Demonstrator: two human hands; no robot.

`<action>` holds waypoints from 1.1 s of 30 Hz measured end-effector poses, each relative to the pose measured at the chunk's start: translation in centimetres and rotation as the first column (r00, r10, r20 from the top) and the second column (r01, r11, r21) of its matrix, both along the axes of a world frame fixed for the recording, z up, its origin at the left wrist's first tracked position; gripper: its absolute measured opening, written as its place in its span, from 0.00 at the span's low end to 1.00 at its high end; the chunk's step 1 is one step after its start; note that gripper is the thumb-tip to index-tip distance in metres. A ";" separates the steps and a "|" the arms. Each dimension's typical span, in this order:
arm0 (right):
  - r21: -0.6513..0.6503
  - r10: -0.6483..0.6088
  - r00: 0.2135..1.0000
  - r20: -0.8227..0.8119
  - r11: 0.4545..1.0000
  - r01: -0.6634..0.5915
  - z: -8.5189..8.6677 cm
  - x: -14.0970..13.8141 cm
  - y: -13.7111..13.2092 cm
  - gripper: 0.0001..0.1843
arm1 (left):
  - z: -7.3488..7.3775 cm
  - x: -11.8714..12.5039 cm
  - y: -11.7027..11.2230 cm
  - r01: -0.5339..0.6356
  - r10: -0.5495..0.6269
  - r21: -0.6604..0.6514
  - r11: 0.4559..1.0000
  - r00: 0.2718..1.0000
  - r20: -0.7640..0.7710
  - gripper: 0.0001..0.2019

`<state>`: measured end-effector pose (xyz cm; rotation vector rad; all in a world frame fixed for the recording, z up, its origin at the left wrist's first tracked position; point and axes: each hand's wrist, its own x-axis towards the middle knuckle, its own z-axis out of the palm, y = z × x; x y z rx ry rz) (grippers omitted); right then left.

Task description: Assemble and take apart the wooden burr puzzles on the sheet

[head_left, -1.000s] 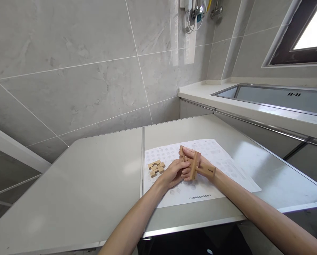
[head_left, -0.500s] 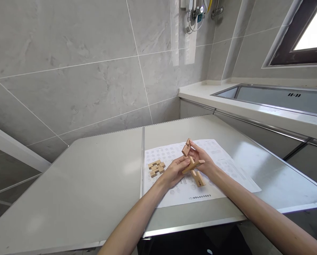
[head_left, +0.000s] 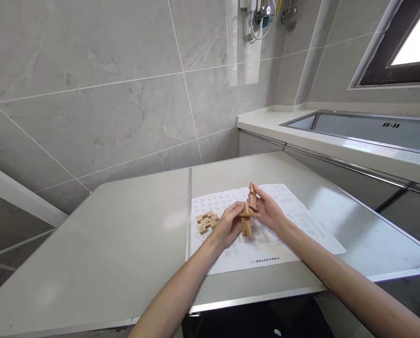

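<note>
My left hand (head_left: 230, 223) is closed on notched wooden puzzle pieces (head_left: 246, 227) that cross each other, one hanging downward with a dark mark near its lower end. In my right hand (head_left: 270, 211), a separate notched wooden puzzle piece (head_left: 252, 196) stands nearly upright between the fingers, close to the crossed ones. Whether the pieces touch, I cannot tell. Both hands hover over a printed paper sheet (head_left: 266, 246). Left of them, several flat wooden puzzle pieces (head_left: 207, 222) lie together on the sheet.
The sheet lies on a pale folding table (head_left: 142, 225) with a seam (head_left: 190, 202) running across it. A counter with a sink (head_left: 354, 126) stands to the right. Grey tiled wall (head_left: 125, 117) rises behind, with pipes and a valve (head_left: 261, 19) at the top.
The crossed pieces have turned and shifted left, so the lower one now hangs nearly straight down. The piece in my right hand has turned more upright.
</note>
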<state>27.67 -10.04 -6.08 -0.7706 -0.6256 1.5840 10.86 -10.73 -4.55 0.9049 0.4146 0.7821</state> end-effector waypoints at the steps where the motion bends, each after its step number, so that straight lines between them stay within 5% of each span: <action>1: 0.001 -0.025 0.999 -0.028 1.000 0.025 -0.1 0.0 0.0 0.24 | -0.1 0.0 0.1 -0.024 0.024 -0.013 1.000 1.000 0.010 0.17; 5: -0.033 -0.095 0.989 -0.113 0.995 0.092 -0.4 0.0 0.3 0.19 | -0.6 0.2 0.5 -0.150 0.158 -0.134 0.980 0.986 0.051 0.14; 13: -0.016 -0.126 0.974 -0.191 0.992 0.125 -0.7 0.2 0.8 0.16 | -0.9 0.6 1.3 -0.366 0.400 -0.365 0.856 0.916 0.018 0.09; 33: 0.042 0.025 0.994 -0.107 0.999 -0.020 1.0 -0.6 -0.4 0.14 | -1.9 0.6 1.8 -0.415 0.449 -0.331 0.848 0.893 0.033 0.11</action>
